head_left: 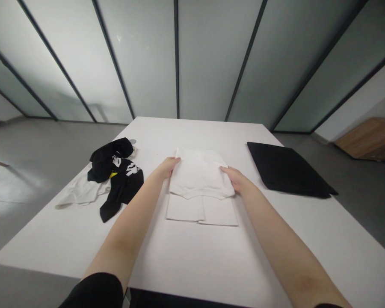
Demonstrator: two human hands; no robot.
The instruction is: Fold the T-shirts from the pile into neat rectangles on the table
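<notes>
A white garment (200, 175), perhaps a shirt, lies in front of me at the middle of the table, its near edge curved like a neckline. My left hand (170, 167) pinches its left edge, thumb on top. On the opposite side, my right hand (234, 177) is closed on the right edge. Two flat white rectangular panels (185, 208) stick out from under the near edge, side by side and slightly overlapping. Whether they are cloth or stiff board I cannot tell. Fingertips of both hands are partly hidden by the fabric.
The white table (192, 256) reaches toward a frosted glass partition (208, 60). Crumpled black clothes (112, 160) with white print lie at the left, over a white cloth (83, 188). A flat black sheet-like item (288, 169) rests near the right edge. A wooden cabinet (368, 137) stands beyond.
</notes>
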